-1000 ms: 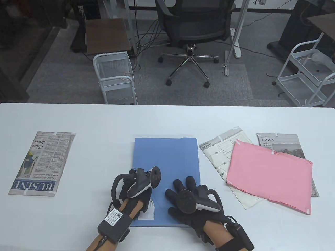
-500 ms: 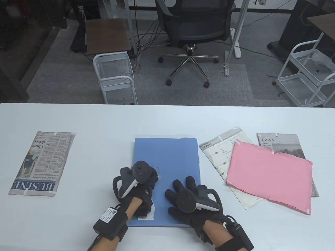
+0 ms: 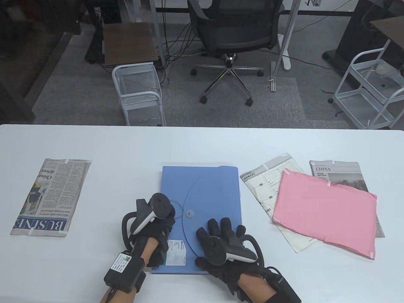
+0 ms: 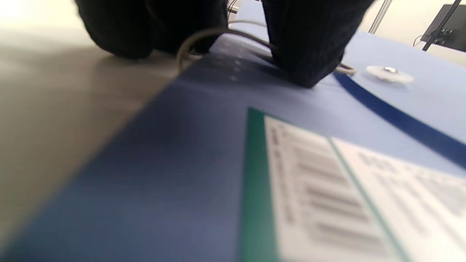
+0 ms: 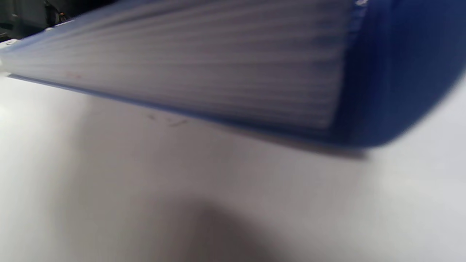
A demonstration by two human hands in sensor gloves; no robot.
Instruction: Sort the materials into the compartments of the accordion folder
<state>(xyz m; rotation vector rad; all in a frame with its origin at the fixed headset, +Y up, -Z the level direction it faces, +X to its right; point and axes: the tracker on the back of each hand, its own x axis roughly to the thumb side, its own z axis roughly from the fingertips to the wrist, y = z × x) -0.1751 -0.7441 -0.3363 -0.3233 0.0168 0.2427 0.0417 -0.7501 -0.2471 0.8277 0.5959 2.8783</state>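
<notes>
A blue accordion folder (image 3: pixel 202 186) lies shut in the middle of the table, with a white button (image 3: pixel 189 213) on its rounded flap. My left hand (image 3: pixel 165 217) is at the folder's near left edge and holds the thin elastic cord (image 3: pixel 178 210), which runs slack to the button. In the left wrist view the cord (image 4: pixel 189 43) loops by my fingers (image 4: pixel 305 43), with the button (image 4: pixel 389 72) to the right. My right hand (image 3: pixel 221 228) rests flat, fingers spread, on the folder's near right part. The right wrist view shows the folder's pleated side (image 5: pixel 182 65).
A folded newspaper (image 3: pixel 50 197) lies at the left. At the right a pink sheet (image 3: pixel 325 211) lies over a white printed paper (image 3: pixel 268 183) and another newspaper (image 3: pixel 341 173). A white label (image 3: pixel 176 254) sits on the folder's near left corner.
My left hand has moved left and nearer, drawing the cord with it and uncovering the button and flap edge. My right hand has slid slightly nearer on the folder.
</notes>
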